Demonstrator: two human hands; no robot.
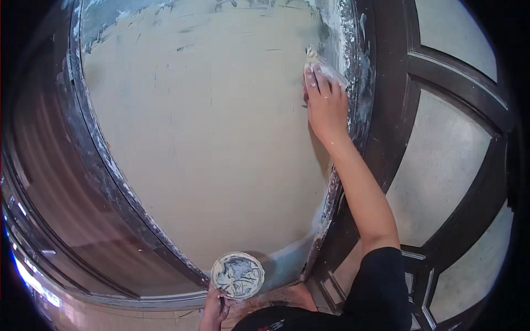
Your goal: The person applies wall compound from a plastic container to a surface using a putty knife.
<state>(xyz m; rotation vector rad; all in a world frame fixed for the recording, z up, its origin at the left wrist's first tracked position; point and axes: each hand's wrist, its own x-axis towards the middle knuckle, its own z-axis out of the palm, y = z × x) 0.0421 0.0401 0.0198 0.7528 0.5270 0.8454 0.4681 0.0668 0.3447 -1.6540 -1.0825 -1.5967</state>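
Observation:
My right hand grips a flat spreading blade against the upper right part of a panel coated in smooth beige paste, beside its chipped, whitened edge. A small lump of paste shows at the blade's upper corner. Low in the view, my left hand holds a round tub smeared inside with pale paste, its fingers closed at the tub's lower left rim. Grey, patchy surface shows along the panel's top and lower right.
A dark wooden frame with pale inset panels stands on the right. Dark glossy panels curve along the left. A tiled floor shows below, with part of my own dark-clothed body at the bottom.

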